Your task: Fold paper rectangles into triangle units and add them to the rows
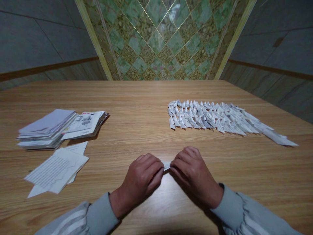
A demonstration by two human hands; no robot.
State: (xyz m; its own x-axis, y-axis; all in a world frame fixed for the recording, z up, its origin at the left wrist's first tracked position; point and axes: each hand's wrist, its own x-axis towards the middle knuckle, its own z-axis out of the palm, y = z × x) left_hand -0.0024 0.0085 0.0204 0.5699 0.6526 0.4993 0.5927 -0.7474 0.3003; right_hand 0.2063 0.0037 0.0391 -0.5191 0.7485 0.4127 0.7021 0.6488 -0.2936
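Observation:
Between my two hands is a small piece of folded paper (166, 165), white with faint print, close above the table. My left hand (144, 174) pinches its left end, fingers curled together. On the other side my right hand (192, 171) grips the right end, its fingers bent over and pressed together. Most of the paper is hidden behind the fingers, so its full shape cannot be made out. Beyond my right hand stand rows of small folded paper pieces (195, 114) with pointed tops, several in each row.
On the left lie a thick stack of papers (49, 122) and a printed booklet (85, 124) leaning against it. Nearer, loose printed sheets (57, 168) overlap on the wooden table (129, 137). A tiled wall (158, 39) rises behind the table's far edge.

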